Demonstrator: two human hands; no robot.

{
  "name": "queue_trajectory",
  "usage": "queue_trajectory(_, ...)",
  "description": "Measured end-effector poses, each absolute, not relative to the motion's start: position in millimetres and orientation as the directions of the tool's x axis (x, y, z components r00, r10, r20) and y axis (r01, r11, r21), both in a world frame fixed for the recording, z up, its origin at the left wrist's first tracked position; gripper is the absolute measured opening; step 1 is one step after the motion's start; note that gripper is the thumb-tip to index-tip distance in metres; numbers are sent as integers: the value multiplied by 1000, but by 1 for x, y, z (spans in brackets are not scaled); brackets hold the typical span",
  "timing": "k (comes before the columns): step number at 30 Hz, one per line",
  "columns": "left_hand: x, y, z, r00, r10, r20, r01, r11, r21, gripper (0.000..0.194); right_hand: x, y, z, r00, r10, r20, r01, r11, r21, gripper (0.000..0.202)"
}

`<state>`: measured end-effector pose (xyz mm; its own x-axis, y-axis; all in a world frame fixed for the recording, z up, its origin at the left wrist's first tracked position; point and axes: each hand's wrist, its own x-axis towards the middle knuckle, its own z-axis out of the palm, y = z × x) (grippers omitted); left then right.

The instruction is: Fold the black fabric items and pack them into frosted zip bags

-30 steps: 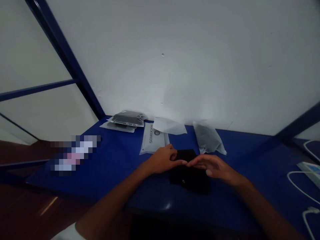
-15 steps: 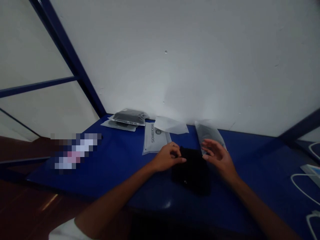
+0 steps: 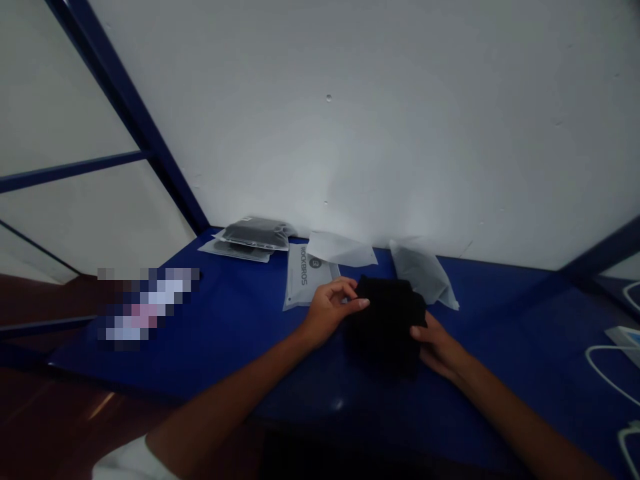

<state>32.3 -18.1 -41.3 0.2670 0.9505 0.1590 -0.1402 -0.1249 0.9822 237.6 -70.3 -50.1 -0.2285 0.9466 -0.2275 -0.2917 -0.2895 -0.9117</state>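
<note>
A piece of black folded fabric (image 3: 385,327) is between my hands above the blue table; its exact kind is too dark to make out. My left hand (image 3: 334,305) pinches its upper left corner, thumb on top. Along its right edge, my right hand (image 3: 436,341) grips it with the thumb on the near face and the other fingers hidden behind. Just beyond the fabric lie a printed ROCKBROS bag (image 3: 299,283) and a frosted plastic bag (image 3: 425,273) with something dark inside.
Stacked bags with dark contents (image 3: 256,233) lie at the back left, near a white plastic bag (image 3: 343,248). A pixelated patch (image 3: 155,303) covers something on the left. White cables (image 3: 593,363) and a light-coloured device (image 3: 625,335) are at the right edge of the blue table (image 3: 225,333).
My right hand has moved down from the fabric's top right corner and now holds its right side. The fabric's upper part has risen a little. My left hand keeps its pinch.
</note>
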Motion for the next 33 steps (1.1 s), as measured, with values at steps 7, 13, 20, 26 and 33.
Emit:
queue_trajectory(7,29,-21,-36,336,881,333,134,-395,909,24,231,-66,-43,-126,937,-327,-264,-350,-899,47)
queue_trajectory(13,13,-13,-23,380,689,617,591,-694,411,31,233,-64,-51,-67,944,-324,-266,-330,-906,46)
queue_trajectory(20,0,8,-45,544,748,380,719,-649,247,44,234,-64,-52,-77,955,-288,-208,-298,-932,44)
queue_trajectory(26,8,5,-53,580,745,331,732,-654,191,46,230,-66,-45,-92,942,-322,-260,-335,-906,48)
queue_trajectory(33,12,9,-53,485,757,438,780,-601,174,32,231,-65,-47,-59,938,-342,-295,-344,-891,50)
